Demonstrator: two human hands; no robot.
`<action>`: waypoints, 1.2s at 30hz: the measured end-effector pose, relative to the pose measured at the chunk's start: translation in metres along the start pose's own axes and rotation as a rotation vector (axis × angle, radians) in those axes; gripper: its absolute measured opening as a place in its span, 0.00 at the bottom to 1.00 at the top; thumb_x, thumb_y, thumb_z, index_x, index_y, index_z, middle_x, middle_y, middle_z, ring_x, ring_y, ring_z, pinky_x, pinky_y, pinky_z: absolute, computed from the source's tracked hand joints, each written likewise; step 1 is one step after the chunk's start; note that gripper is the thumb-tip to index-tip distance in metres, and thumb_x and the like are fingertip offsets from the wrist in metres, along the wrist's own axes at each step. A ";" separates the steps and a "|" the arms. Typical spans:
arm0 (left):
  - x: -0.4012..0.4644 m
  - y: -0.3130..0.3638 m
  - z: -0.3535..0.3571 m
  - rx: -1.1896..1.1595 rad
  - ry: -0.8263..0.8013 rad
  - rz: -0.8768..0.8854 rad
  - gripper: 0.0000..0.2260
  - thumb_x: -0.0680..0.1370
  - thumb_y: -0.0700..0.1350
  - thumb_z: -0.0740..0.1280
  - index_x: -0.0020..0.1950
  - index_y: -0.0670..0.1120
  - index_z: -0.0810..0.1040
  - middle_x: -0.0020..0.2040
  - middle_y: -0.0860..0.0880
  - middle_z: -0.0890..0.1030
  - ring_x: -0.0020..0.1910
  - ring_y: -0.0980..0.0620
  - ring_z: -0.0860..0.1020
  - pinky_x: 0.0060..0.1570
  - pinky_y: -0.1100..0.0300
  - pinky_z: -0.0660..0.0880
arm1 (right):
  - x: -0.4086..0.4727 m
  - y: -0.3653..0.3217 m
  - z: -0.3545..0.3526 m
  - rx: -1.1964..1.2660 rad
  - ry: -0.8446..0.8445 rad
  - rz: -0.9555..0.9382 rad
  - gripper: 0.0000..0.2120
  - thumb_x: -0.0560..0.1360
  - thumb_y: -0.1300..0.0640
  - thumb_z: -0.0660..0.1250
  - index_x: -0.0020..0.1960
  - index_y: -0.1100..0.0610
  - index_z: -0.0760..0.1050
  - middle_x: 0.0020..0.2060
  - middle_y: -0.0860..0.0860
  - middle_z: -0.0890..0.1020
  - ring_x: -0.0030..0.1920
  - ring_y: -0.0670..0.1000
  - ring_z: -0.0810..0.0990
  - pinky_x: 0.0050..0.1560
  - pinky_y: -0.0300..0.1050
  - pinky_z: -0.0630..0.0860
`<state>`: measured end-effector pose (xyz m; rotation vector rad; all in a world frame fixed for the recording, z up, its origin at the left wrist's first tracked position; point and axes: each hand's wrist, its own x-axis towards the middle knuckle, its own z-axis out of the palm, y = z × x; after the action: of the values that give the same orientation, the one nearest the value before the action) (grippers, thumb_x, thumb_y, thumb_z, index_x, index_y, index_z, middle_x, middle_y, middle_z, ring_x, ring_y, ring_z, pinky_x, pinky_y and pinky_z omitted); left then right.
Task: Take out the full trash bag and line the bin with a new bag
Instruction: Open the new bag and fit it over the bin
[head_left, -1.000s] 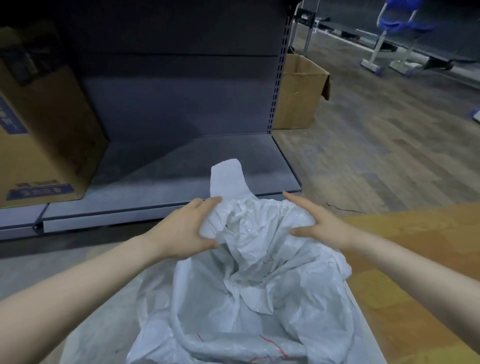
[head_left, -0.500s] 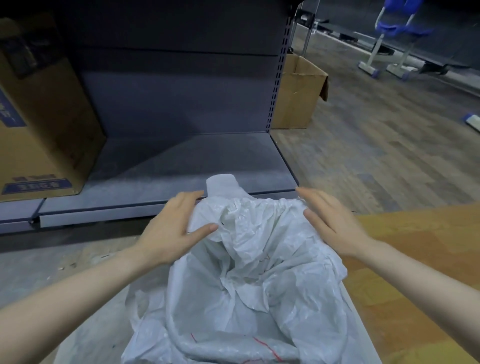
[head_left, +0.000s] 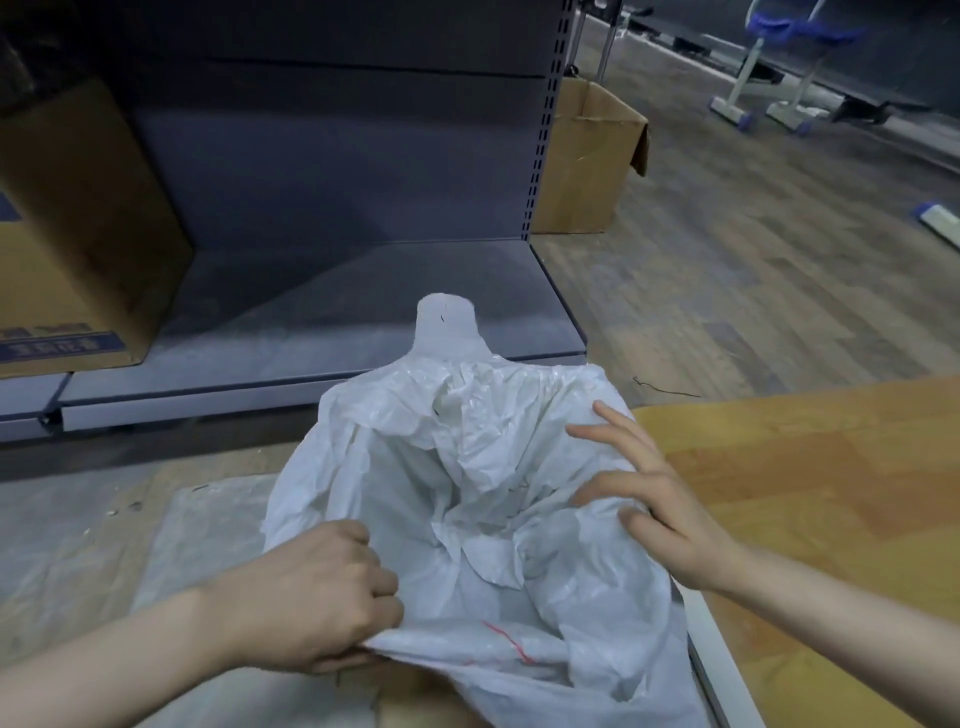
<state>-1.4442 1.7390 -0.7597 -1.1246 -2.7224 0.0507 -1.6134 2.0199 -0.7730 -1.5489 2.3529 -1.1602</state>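
Bin hidden under white bag (head_left: 467, 467); left hand (head_left: 311, 597) fingertips tucked beneath.

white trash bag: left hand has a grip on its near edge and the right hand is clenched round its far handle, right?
Not quite. In the head view the left hand does grip the white trash bag at its near edge, but the right hand lies open on the bag's right side, fingers spread, away from the far handle.

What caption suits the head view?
Left hand grips the white trash bag; right hand rests on it.
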 end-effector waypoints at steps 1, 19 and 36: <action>0.000 -0.001 0.000 0.003 0.018 0.000 0.23 0.80 0.54 0.47 0.29 0.51 0.69 0.26 0.52 0.71 0.23 0.51 0.70 0.26 0.64 0.66 | 0.002 0.000 0.000 0.001 -0.008 -0.001 0.19 0.65 0.60 0.53 0.44 0.52 0.81 0.69 0.52 0.70 0.77 0.54 0.54 0.76 0.44 0.51; 0.016 -0.014 -0.010 0.055 0.028 -0.108 0.24 0.75 0.68 0.52 0.40 0.50 0.75 0.28 0.54 0.74 0.24 0.51 0.73 0.24 0.64 0.68 | 0.016 -0.044 0.000 -0.478 -0.336 -0.435 0.23 0.78 0.39 0.53 0.54 0.56 0.77 0.41 0.50 0.83 0.37 0.51 0.80 0.39 0.42 0.74; 0.037 0.003 -0.019 0.163 -0.057 -0.263 0.21 0.67 0.60 0.70 0.41 0.49 0.63 0.21 0.53 0.70 0.16 0.50 0.68 0.21 0.67 0.50 | -0.006 -0.033 0.006 -0.655 0.006 -0.345 0.23 0.73 0.37 0.63 0.38 0.57 0.69 0.29 0.51 0.73 0.31 0.54 0.69 0.38 0.45 0.70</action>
<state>-1.4641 1.7663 -0.7353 -0.7269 -2.8305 0.2647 -1.5833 2.0149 -0.7582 -2.2071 2.7009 -0.4195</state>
